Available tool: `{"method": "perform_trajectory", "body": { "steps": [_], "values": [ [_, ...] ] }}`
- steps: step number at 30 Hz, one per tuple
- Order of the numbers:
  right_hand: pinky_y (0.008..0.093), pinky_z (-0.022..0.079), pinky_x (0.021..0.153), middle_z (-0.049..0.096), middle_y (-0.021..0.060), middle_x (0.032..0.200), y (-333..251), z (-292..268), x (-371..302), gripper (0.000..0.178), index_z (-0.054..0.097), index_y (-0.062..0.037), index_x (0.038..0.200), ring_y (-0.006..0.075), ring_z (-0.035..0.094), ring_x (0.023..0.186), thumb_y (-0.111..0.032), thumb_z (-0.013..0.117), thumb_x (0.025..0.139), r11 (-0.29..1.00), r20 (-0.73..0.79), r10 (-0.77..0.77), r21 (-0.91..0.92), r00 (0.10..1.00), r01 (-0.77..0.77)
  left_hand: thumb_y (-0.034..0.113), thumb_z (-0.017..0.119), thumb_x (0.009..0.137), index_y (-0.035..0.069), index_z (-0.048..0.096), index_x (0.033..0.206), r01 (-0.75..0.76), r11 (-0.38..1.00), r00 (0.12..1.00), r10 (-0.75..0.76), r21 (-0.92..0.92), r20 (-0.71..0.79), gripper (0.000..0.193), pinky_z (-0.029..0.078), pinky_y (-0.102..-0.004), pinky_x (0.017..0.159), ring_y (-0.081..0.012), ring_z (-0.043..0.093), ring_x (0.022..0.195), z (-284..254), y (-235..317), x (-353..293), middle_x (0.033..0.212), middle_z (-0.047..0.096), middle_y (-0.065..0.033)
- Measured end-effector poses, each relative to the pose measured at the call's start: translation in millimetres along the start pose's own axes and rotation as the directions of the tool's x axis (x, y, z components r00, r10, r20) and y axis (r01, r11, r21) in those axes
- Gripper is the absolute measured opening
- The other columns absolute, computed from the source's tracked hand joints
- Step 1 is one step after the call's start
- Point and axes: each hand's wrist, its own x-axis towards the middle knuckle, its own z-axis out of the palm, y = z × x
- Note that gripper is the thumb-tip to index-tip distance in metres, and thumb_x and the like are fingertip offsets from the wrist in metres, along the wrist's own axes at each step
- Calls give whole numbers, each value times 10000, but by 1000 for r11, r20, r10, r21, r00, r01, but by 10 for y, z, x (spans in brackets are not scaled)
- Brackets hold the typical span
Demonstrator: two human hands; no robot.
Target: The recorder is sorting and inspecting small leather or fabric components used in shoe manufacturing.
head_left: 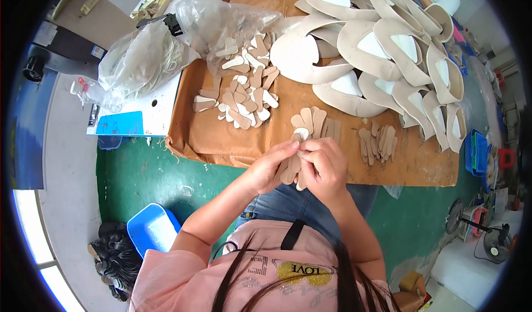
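My left hand [267,171] is closed around several small beige tab pieces [287,176] with rounded ends, which fan out below its fingers. Against it, my right hand [327,171] pinches at the upper end of these pieces; the fingers partly hide what lies between them. Just beyond both hands, a fanned row of the same tabs [311,119] lies on the brown-covered table [260,141]. To the right of my right hand sits another small group of tabs [378,142]. A loose heap of beige and white tabs [244,99] is farther left.
Overlapping beige shoe uppers [366,46] with white patches cover the table's far right. Clear plastic bags [147,57] lie at the far left, above a blue sheet [119,122]. A blue bin [152,229] stands on the green floor, beside black items [117,259]. A fan [493,243] is at right.
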Motion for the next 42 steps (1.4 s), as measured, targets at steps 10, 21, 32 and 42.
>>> {"method": "perform_trajectory", "body": {
  "steps": [10, 21, 32, 42],
  "values": [
    [181, 373, 533, 511, 5, 681, 319, -1148, 15, 110, 495, -27, 805, 56, 434, 562, -2, 581, 740, 689, -173, 724, 228, 668, -688, 287, 327, 908, -16, 491, 1016, -101, 968, 983, 133, 228, -127, 361, 511, -275, 595, -169, 593, 695, -19, 59, 106, 834, 584, -110],
    [242, 395, 449, 521, 67, 696, -133, -538, -54, 82, 553, -13, 757, 155, 501, 537, 37, 582, 699, 931, -71, 365, 30, 928, -364, 281, 337, 912, -17, 459, 1064, -217, 960, 963, 240, 176, -122, 356, 480, -257, 701, -153, 577, 757, 137, -31, 248, 918, 567, -102],
    [310, 432, 506, 488, 72, 785, 9, -92, -125, 202, 507, -36, 788, 227, 531, 647, 42, 603, 628, 871, -81, 486, -31, 870, -490, 126, 373, 883, 74, 261, 1282, -213, 957, 968, 234, 199, -90, 418, 363, -303, 892, -171, 430, 1061, 380, -207, 218, 1159, 430, -86],
    [165, 363, 452, 524, -2, 647, 43, -213, -82, 71, 531, -7, 784, 39, 464, 524, -6, 592, 747, 369, 302, 756, 536, 581, -759, 172, 380, 897, 46, 416, 1168, -261, 938, 951, 290, 226, -106, 301, 398, -297, 856, -139, 493, 974, 221, -183, 217, 1042, 517, -72]
  ]
}}
